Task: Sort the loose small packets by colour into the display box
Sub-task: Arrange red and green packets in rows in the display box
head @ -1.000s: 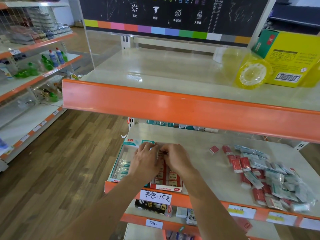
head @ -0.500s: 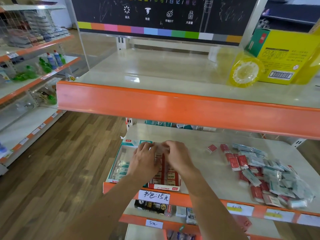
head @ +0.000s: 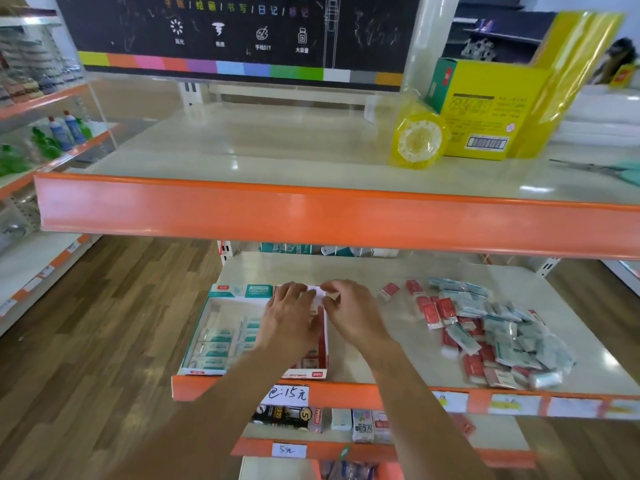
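Note:
The display box [head: 197,341] stands at the left front of the middle shelf. Teal packets [head: 218,341] fill its left rows and red packets [head: 313,362] its right row. My left hand [head: 291,320] lies over the red row with fairly straight fingers, the tips touching a small pale packet [head: 317,291] at the box's back edge. My right hand [head: 349,310] pinches that same packet from the right with curled fingers. A loose pile of red packets [head: 433,310] and pale blue packets [head: 512,341] lies to the right on the shelf.
The upper shelf's orange front edge [head: 311,216] juts out just above the hands. On it stand a yellow box [head: 485,109] and a yellow roll [head: 417,142]. Price tags [head: 287,394] line the middle shelf's edge, with goods [head: 294,415] below. Bottles [head: 65,131] fill the left aisle shelves.
Both hands stay at the back of the red row and have crept slightly toward the box's rear edge. The loose pile has not moved.

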Demonstrator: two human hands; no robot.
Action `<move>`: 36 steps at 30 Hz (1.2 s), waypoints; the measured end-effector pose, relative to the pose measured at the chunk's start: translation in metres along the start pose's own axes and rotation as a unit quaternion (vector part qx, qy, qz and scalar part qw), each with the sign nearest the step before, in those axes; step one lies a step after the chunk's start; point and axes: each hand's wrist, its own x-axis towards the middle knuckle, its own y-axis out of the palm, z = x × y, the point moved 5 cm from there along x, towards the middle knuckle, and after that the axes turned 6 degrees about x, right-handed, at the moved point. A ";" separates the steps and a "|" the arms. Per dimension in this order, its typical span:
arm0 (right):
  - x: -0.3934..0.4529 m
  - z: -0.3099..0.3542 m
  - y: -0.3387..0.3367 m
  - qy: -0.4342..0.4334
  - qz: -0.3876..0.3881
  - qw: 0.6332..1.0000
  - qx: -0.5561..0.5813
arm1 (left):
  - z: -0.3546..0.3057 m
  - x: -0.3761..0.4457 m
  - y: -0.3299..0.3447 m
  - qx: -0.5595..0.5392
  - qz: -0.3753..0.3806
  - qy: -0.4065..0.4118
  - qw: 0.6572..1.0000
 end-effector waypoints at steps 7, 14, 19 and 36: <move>-0.006 -0.025 -0.018 0.011 -0.011 1.000 -0.014 | -0.022 0.007 0.003 0.011 -0.001 -0.001 1.000; -0.019 -0.056 -0.029 0.052 0.000 0.999 -0.009 | -0.050 0.010 0.010 -0.003 0.022 0.013 1.000; -0.024 -0.071 -0.041 0.069 -0.004 0.998 -0.013 | -0.067 0.013 0.019 -0.013 0.028 0.025 0.999; -0.040 -0.106 -0.068 0.086 -0.007 0.996 -0.025 | -0.109 0.014 0.043 -0.009 0.054 0.039 0.998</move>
